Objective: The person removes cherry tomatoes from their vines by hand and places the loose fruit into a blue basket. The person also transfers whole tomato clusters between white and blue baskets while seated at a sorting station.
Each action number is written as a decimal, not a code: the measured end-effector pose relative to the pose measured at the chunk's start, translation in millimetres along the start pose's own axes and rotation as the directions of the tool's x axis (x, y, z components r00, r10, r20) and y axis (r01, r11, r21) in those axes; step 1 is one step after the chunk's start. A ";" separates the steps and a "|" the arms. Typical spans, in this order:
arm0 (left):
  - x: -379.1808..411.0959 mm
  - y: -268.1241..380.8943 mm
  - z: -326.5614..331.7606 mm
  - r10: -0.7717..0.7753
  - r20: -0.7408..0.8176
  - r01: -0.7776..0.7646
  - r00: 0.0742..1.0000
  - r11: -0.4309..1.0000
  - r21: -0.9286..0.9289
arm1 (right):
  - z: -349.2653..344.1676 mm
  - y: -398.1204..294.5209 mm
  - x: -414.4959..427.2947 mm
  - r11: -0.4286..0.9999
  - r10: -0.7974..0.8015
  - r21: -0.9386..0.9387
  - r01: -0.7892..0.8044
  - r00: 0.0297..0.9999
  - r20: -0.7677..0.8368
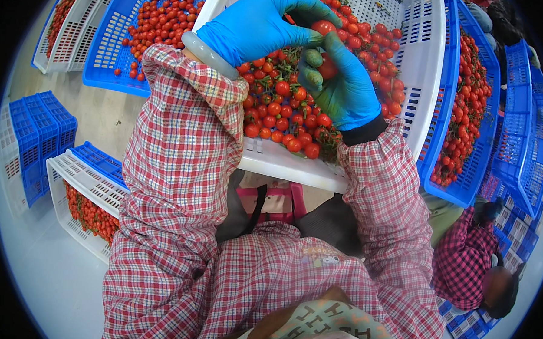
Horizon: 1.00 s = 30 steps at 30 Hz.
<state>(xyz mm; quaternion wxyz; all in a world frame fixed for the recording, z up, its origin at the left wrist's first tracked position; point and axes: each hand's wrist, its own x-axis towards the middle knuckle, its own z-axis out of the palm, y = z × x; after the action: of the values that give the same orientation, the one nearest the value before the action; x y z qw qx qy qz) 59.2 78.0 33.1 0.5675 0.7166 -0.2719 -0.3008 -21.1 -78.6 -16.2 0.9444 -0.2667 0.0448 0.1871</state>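
Observation:
My left hand (269, 21), in a blue glove stained green, pinches a red cherry tomato (323, 27) between thumb and fingers. Just below it, my right hand (348, 86), gloved alike, has its fingers curled around another cherry tomato (327, 67). The tips of both hands meet near the upper tomato. Under them is a white plastic crate (294, 168) with slotted walls. Loose red tomatoes (282, 87) and green stems lie in it, partly covered by my hands.
Blue crates of tomatoes stand left (116, 88) and right (454, 193) of the white one. A white crate with tomatoes (58, 169) and stacked blue crates (41, 127) are at lower left. At right sits a person in a checked top (458, 259), near more stacked crates (523, 135).

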 end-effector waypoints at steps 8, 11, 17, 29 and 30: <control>-6.4 16.4 -6.3 -0.080 -0.257 -0.006 0.963 0.948 -0.318 | -0.5 -25.8 -6.6 0.369 0.006 -0.929 -0.012 1.000 -0.010; -7.1 19.3 -11.4 -0.063 -0.377 -0.099 0.924 0.913 -0.397 | -3.5 -18.2 -18.6 -0.054 0.305 -0.992 -0.113 0.944 -0.124; -10.1 23.0 -12.0 -0.045 -0.351 -0.112 0.935 0.904 -0.413 | -12.4 28.3 -29.7 -0.502 0.618 -0.865 -0.011 0.695 -0.368; 3.7 -8.2 -22.3 0.152 -0.265 -0.260 0.952 0.859 -0.441 | -8.9 -24.1 -38.7 -0.073 0.079 -0.997 -0.032 0.996 -0.038; 8.6 -11.3 -23.8 0.116 -0.270 -0.231 0.956 0.864 -0.447 | -10.2 -44.8 -51.8 0.221 -0.017 -0.964 -0.150 0.987 -0.158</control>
<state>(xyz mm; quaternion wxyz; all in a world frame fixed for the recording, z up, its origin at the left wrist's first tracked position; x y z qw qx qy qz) 83.2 89.5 25.2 0.7783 0.5587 -0.1850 -0.2188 -52.0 -136.2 6.4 0.5583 -0.8061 -0.0068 0.1961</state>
